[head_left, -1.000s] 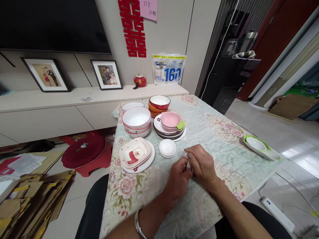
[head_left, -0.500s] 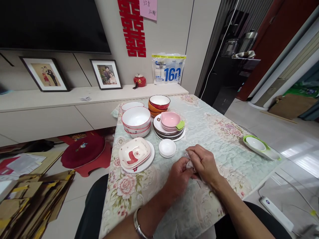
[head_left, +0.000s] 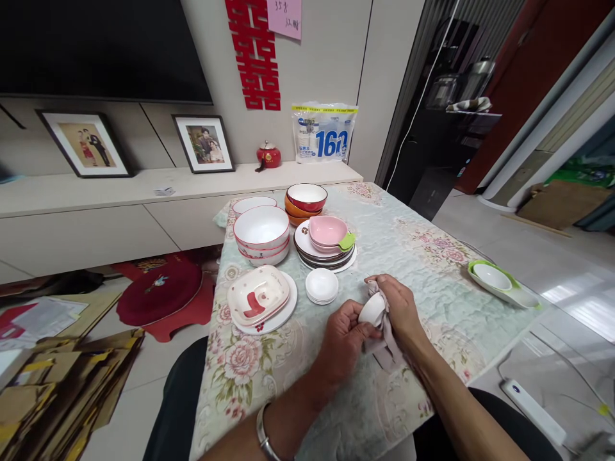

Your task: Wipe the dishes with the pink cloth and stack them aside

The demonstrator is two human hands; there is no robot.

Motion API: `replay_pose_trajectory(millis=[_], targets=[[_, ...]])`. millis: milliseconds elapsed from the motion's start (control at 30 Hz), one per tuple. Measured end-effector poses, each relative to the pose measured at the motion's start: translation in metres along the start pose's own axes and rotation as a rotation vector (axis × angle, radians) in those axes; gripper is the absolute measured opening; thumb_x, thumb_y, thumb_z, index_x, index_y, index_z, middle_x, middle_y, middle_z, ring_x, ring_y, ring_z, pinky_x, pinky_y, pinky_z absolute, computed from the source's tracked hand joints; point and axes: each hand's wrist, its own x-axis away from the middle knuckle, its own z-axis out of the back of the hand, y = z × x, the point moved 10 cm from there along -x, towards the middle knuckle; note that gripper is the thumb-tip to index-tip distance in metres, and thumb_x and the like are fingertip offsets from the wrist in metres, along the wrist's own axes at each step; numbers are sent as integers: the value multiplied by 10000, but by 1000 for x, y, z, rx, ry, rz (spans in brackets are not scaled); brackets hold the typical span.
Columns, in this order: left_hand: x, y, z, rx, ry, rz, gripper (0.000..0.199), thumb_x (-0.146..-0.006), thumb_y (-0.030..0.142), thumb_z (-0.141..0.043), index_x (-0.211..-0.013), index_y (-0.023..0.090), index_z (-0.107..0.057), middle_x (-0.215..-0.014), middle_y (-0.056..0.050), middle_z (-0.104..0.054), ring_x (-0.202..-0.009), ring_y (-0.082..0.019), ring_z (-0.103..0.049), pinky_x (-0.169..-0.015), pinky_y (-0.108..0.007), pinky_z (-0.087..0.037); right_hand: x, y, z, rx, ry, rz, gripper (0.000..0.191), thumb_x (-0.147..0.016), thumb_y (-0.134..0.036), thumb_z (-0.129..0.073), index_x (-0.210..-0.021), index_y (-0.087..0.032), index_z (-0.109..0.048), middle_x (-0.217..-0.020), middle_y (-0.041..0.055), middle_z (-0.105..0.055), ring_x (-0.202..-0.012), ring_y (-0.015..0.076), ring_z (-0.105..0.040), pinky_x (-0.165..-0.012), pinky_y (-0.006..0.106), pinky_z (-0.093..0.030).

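Between my hands is a small white bowl [head_left: 371, 310], tilted on its side. My left hand [head_left: 346, 330] pinches its left edge with thumb and fingers. A pale pinkish cloth [head_left: 385, 349] is bunched in my right hand [head_left: 396, 306], pressed against the bowl's right side and hanging below it. Just left of my hands sit small white bowls [head_left: 321, 285] in a stack. Behind them is a pile of plates [head_left: 307, 242] topped by pink dishes [head_left: 328, 231] with a green handle.
White red-rimmed bowls [head_left: 262, 229] and a patterned square dish [head_left: 258, 296] on a plate stand at the left. Red and orange bowls [head_left: 307, 197] are at the back. A green-edged dish [head_left: 519, 294] holding a white bowl lies at the table's right edge.
My hands have drawn slightly apart, and my right hand has turned. The white bowl and the cloth, mostly covered by my fingers before, now show clearly.
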Motion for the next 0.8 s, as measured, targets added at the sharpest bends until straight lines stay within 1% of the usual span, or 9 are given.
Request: replay_pose_trajectory(millis=[133, 200, 267, 367, 467, 533, 600, 700, 800], targets=[[-2, -3, -2, 22, -9, -12, 123, -680, 175, -684, -726, 161, -570, -637, 22, -612, -620, -130, -558, -640, -263, -435, 20, -45, -4, 294, 91, 416, 300, -964, -329, -424, -961, -173, -680, -837, 64, -638, -768, 199, -583, -701, 335, -463], [-2, -2, -2, 31, -12, -44, 131, -684, 181, -687, -704, 166, -558, -626, 34, -581, -618, -118, -522, -616, -247, -405, 34, -63, -18, 398, 41, 609, 259, -957, -270, -441, -984, -177, -682, -882, 85, -646, -847, 217, -596, -768, 360, -477], [-2, 0, -3, 51, -13, -65, 122, -696, 185, -685, -712, 164, -566, -652, 30, -588, -644, -119, -519, -625, -244, -400, 43, -72, -27, 428, -17, 716, 241, -947, -237, -453, -982, -185, -686, -862, 90, -650, -849, 222, -601, -766, 366, -487], [-1, -4, -4, 84, -10, -21, 118, -697, 187, -690, -728, 159, -580, -660, 17, -617, -637, -128, -549, -640, -260, -432, 34, -66, -18, 333, -5, 628, 258, -954, -268, -445, -972, -195, -692, -849, 78, -654, -806, 211, -600, -720, 348, -484], [0, -8, -2, 137, 16, 29, 145, -686, 201, -714, -746, 153, -591, -673, 1, -648, -623, -135, -588, -653, -274, -458, 11, -34, -3, 127, 27, 284, 309, -953, -375, -445, -927, -196, -696, -692, 24, -605, -624, 175, -542, -567, 297, -430], [0, -9, -1, 171, 23, 38, 178, -674, 214, -738, -767, 147, -601, -697, -12, -665, -629, -135, -604, -667, -276, -463, 3, -11, -2, -19, -6, 68, 333, -926, -435, -470, -879, -188, -689, -574, -12, -530, -508, 149, -462, -470, 271, -353], [-1, -9, -1, 179, 10, 48, 214, -661, 234, -762, -770, 141, -602, -715, -22, -668, -636, -136, -607, -679, -283, -472, 0, 3, -5, -116, -43, -56, 340, -898, -468, -495, -854, -182, -674, -516, -34, -476, -449, 132, -402, -424, 258, -294], [-1, -9, -3, 168, -19, 86, 251, -671, 287, -768, -774, 138, -595, -761, -39, -663, -681, -151, -605, -700, -318, -503, 0, 3, -4, -70, -62, -36, 327, -904, -462, -494, -870, -187, -667, -502, -40, -472, -445, 134, -409, -429, 256, -302], [-1, -10, -3, 142, -20, 109, 249, -697, 307, -739, -815, 141, -596, -781, -37, -646, -715, -167, -594, -700, -347, -523, 7, -23, -7, 187, -73, 247, 277, -933, -382, -483, -892, -192, -680, -668, 14, -612, -610, 168, -551, -561, 282, -419]])
